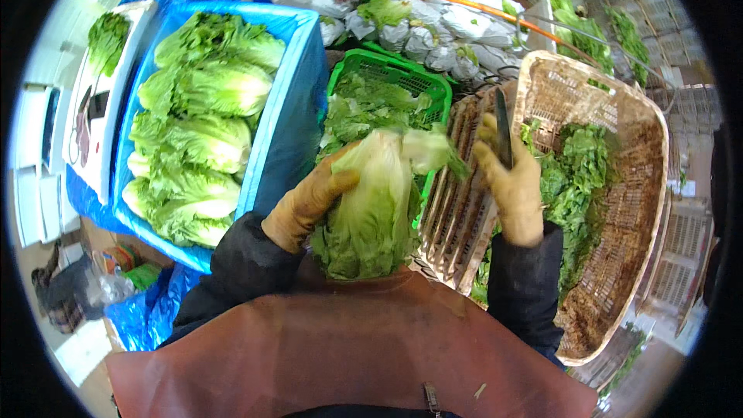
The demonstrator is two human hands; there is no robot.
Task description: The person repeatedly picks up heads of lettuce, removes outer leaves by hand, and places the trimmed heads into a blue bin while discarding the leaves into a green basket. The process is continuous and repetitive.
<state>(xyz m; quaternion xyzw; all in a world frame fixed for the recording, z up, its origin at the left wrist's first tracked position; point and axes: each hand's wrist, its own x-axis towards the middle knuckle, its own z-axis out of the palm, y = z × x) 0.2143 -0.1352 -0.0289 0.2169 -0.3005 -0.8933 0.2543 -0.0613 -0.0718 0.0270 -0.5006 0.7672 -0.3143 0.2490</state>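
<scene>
My left hand (305, 200), in a tan work glove, grips a head of green leaf lettuce (371, 215) from its left side. The pale stem end is up and the leafy end hangs towards my apron (348, 337). A blurred leaf (429, 151) sticks out to the right from the stem end; whether it is still attached I cannot tell. To the right, my gloved right hand (516, 197) holds a knife (502, 128) with its dark blade upward. Behind the lettuce stands a green plastic crate (446, 98) with loose leaves inside.
On the left, a blue-lined box (284, 122) holds several lettuce heads. Beyond it a white scale (110, 128) carries another head (108, 40). A dirty plastic crate (633, 186) with leaves stands right. White bags (447, 29) and an orange-handled tool (464, 4) lie at the back.
</scene>
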